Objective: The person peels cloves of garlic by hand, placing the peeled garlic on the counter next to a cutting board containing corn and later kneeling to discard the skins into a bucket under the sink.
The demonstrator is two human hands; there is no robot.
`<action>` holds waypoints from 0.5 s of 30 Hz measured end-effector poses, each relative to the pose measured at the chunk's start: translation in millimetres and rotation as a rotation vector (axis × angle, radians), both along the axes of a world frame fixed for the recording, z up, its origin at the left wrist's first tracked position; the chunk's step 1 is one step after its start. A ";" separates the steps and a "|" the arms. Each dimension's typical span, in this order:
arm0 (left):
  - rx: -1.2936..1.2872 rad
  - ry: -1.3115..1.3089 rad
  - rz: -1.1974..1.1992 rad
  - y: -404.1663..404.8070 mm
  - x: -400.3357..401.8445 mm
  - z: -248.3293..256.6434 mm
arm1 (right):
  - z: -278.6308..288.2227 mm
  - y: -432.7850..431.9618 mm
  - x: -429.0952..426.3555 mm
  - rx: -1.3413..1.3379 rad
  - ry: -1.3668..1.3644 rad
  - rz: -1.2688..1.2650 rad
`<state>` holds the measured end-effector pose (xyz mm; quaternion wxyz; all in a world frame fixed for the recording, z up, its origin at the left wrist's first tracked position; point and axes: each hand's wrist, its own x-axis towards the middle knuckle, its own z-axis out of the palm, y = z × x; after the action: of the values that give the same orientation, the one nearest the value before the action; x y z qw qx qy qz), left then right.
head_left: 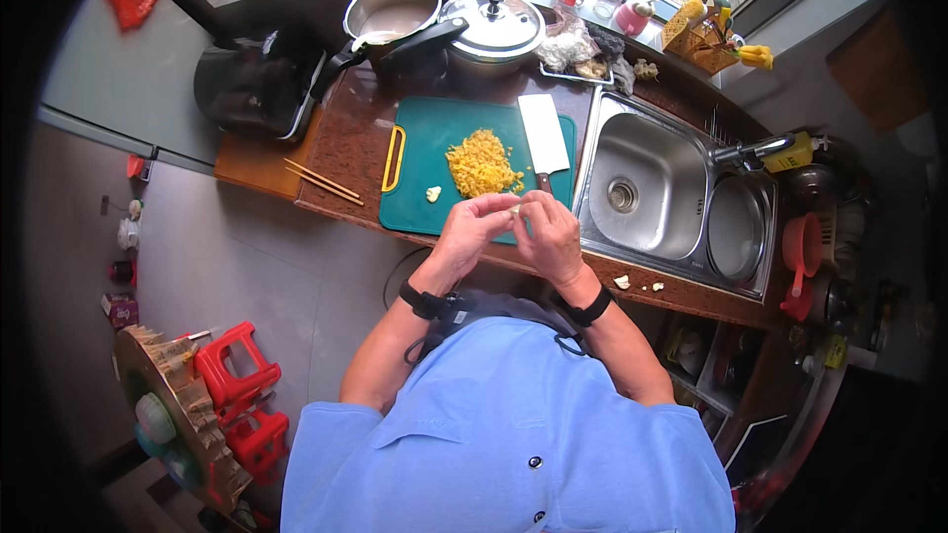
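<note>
My left hand (472,228) and my right hand (549,234) meet at the near edge of a green cutting board (422,133). Between their fingertips is a small pale piece (516,210), which looks like a garlic clove and is mostly hidden. Just beyond my hands lies a heap of finely chopped yellow food (483,164). A peeled garlic clove (433,194) rests to the left of that heap. On the board's right side a cleaver (544,135) lies flat, its wooden handle (544,183) pointing towards me, close to my right hand.
Right of the board is a steel sink (644,185) with a faucet (752,150). Garlic bits (621,282) lie on the counter's front edge. Chopsticks (324,181) lie at left. Behind stand an open pressure cooker (392,11) and a lidded pot (492,26).
</note>
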<state>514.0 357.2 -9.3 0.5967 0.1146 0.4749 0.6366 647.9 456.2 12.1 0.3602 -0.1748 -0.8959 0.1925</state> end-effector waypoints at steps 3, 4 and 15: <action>0.002 -0.136 -0.003 -0.7 -3.7 2.8 | 2.4 -3.2 -0.6 0.074 -0.016 0.036; -0.009 -0.126 -0.025 -1.2 -5.4 3.8 | 3.7 -2.8 -1.5 0.110 -0.026 0.065; -0.039 -0.168 0.199 -11.1 -25.6 -14.5 | 2.4 -4.0 -14.9 0.028 -0.037 0.193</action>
<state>488.4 346.2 -23.8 0.5705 0.0016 0.4445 0.6906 632.9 452.2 14.5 0.3259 -0.0862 -0.9177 0.2102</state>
